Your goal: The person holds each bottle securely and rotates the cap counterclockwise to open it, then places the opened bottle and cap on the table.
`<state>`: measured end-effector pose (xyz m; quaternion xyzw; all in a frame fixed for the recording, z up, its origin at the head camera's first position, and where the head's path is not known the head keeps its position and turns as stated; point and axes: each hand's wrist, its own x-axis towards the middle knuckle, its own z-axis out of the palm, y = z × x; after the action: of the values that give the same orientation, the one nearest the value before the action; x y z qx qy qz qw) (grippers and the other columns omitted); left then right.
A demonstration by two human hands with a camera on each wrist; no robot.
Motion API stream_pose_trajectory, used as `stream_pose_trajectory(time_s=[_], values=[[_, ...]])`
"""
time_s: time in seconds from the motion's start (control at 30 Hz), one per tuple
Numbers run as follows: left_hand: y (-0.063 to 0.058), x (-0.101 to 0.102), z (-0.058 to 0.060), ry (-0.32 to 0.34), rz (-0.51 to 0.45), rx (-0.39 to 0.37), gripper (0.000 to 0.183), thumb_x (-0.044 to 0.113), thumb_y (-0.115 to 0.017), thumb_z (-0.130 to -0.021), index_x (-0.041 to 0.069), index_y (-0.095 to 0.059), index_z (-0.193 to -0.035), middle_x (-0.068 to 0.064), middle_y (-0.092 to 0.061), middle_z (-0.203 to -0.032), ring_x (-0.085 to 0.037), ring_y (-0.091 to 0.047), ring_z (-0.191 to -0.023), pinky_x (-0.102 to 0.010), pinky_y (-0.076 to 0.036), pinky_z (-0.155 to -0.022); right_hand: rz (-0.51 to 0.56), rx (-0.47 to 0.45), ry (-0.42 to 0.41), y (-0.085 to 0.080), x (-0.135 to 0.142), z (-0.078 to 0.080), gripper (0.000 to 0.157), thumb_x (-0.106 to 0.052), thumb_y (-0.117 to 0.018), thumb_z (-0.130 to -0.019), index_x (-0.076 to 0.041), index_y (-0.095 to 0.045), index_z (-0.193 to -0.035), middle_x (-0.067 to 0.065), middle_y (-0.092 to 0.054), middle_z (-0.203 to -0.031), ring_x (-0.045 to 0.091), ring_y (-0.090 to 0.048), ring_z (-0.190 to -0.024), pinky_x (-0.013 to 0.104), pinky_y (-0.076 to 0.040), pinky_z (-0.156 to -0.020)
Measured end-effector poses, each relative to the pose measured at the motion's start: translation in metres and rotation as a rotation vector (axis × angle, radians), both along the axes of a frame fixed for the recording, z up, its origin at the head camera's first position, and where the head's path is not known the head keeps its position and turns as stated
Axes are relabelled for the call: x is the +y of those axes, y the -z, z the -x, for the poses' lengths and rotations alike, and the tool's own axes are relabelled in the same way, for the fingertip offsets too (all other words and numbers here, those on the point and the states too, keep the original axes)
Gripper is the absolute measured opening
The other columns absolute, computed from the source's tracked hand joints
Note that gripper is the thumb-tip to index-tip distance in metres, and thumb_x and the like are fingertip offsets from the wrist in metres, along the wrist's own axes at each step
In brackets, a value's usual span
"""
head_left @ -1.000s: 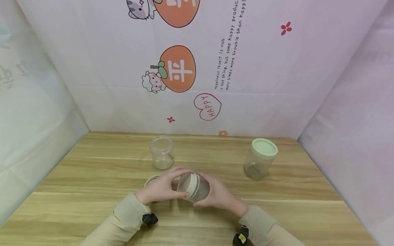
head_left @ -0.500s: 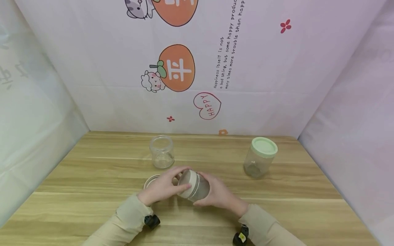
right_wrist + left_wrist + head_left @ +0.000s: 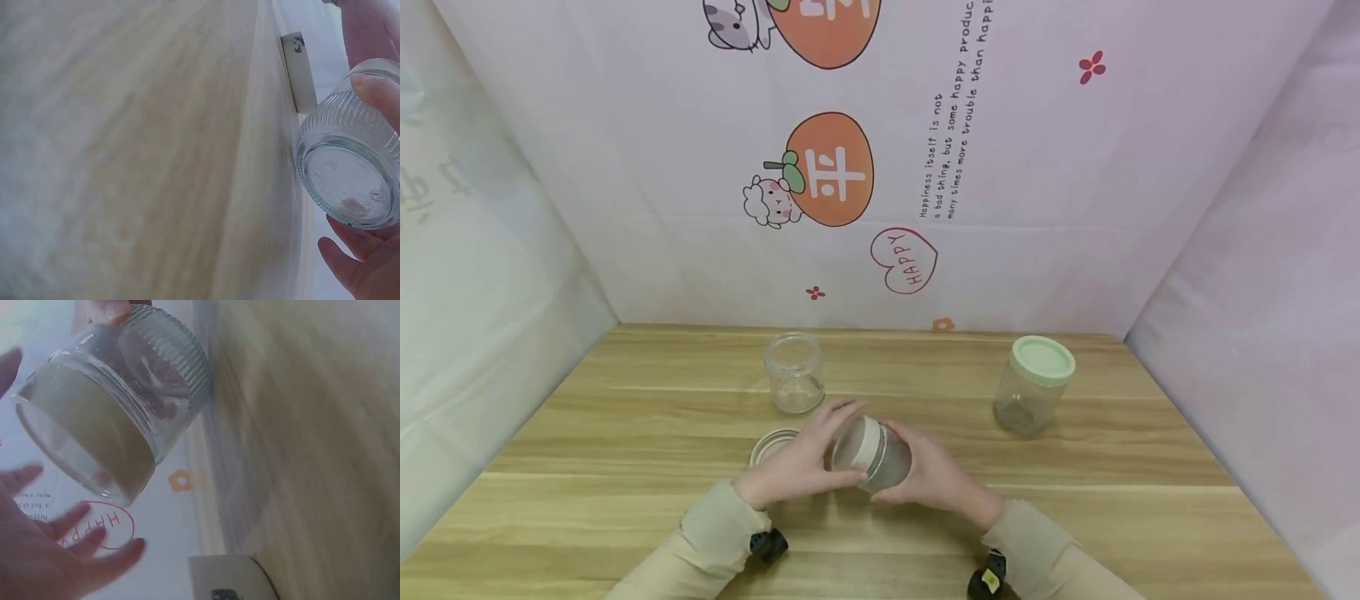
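Ribbed jar (image 3: 895,462) leaning over wooden tabletop (image 3: 625,483), pale lid (image 3: 868,447) facing left. Right hand (image 3: 938,473) gripping jar body, fingers curling round. Left hand (image 3: 797,467) holding fingers loose and apart about lid, grasping nothing. Round disc (image 3: 770,446) lying beside left hand; clear jar (image 3: 795,377) standing behind; green-lidded jar (image 3: 1033,387) standing farther right.

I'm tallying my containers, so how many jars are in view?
3: a ribbed jar held by the right hand, an open jar beyond the left hand, and a green-lidded jar farther right.
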<state>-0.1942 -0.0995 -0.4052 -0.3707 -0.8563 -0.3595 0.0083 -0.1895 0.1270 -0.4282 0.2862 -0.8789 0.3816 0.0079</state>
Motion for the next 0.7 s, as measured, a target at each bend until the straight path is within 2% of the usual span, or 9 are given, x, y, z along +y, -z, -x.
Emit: stream_pose_trajectory(time_s=[0.17, 0.23, 0.4, 0.7], values=[[-0.0044, 0.0002, -0.0008, 0.108, 0.008, 0.141, 0.087, 0.027, -0.083, -0.07, 0.014, -0.037, -0.143, -0.013, -0.027, -0.149, -0.033, -0.028, -0.136, -0.054, -0.042, -0.1, -0.001, -0.01, -0.002, 0.0001, 0.0005, 0.0006, 0.089, -0.031, -0.088, -0.061, -0.002, -0.047, -0.134, 0.007, -0.061, -0.12, 0.02, -0.059, -0.104, 0.033, -0.05, -0.084], [-0.0052, -0.0008, -0.0003, 0.139, 0.023, 0.169, 0.086, 0.024, -0.084, -0.068, 0.014, -0.039, -0.142, -0.012, -0.026, -0.149, -0.033, -0.026, -0.137, -0.053, -0.042, -0.101, -0.003, -0.017, -0.001, -0.0001, 0.0004, 0.0004, 0.089, -0.032, -0.088, -0.061, -0.002, -0.046, -0.134, 0.007, -0.061, -0.121, 0.021, -0.059, -0.104, 0.032, -0.05, -0.084], [-0.0023, -0.0037, 0.0025, 0.165, 0.048, 0.236, 0.079, 0.02, -0.084, -0.068, 0.016, -0.046, -0.137, -0.01, -0.034, -0.147, -0.032, -0.032, -0.135, -0.045, -0.045, -0.101, -0.009, -0.029, -0.001, -0.0008, -0.0005, 0.0001, 0.089, -0.034, -0.088, -0.062, -0.001, -0.046, -0.134, 0.008, -0.06, -0.12, 0.02, -0.059, -0.104, 0.032, -0.05, -0.082], [-0.0004, -0.0071, 0.0055, 0.185, 0.072, 0.226, 0.081, 0.011, -0.084, -0.068, 0.017, -0.045, -0.138, -0.015, -0.036, -0.146, -0.032, -0.04, -0.13, -0.042, -0.048, -0.097, -0.009, -0.051, 0.0, -0.0025, -0.0019, -0.0002, 0.09, -0.033, -0.088, -0.062, -0.001, -0.045, -0.134, 0.009, -0.06, -0.121, 0.021, -0.058, -0.104, 0.033, -0.05, -0.082]])
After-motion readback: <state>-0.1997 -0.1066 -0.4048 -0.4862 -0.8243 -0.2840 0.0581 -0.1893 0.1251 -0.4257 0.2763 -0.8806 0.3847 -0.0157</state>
